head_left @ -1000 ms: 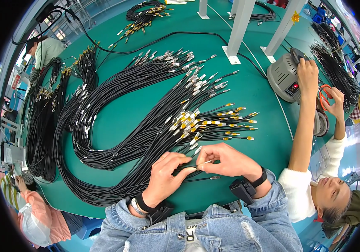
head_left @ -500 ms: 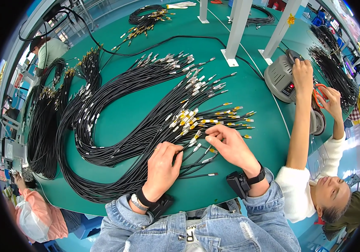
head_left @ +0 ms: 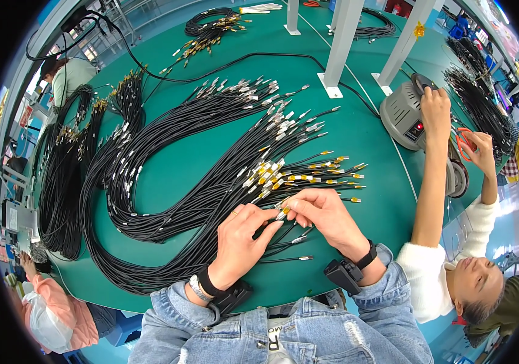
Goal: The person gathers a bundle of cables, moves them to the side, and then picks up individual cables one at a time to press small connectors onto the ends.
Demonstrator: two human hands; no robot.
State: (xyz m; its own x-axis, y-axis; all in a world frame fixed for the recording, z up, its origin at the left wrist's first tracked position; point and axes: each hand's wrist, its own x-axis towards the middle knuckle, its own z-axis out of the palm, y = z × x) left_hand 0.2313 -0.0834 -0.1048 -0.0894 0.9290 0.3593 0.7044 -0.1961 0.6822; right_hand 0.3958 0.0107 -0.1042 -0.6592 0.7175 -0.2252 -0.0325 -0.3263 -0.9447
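My left hand (head_left: 242,241) and my right hand (head_left: 325,217) meet over the front of the green table. Between their fingertips is a black cable's end with a yellow and white tag (head_left: 282,214). Left thumb and forefinger pinch it from one side, right fingers from the other. The fingers partly cover the tag. Just beyond my hands lie many tagged cable ends (head_left: 271,173), white and yellow, fanned to the right. They belong to a thick curved bundle of black cables (head_left: 123,264). A few separate ends (head_left: 299,239) stick out beneath my right hand.
At right a co-worker's hand (head_left: 436,112) touches a grey machine (head_left: 402,115) with a red light; the other holds orange-handled scissors (head_left: 462,144). More cable bundles lie left (head_left: 62,194), far back (head_left: 211,24) and far right (head_left: 481,103). Grey posts (head_left: 339,54) rise from the table (head_left: 344,267).
My right hand has moved left and my left hand slightly right, so their fingertips now meet at one tagged cable end. The co-worker's scissors hand has shifted slightly.
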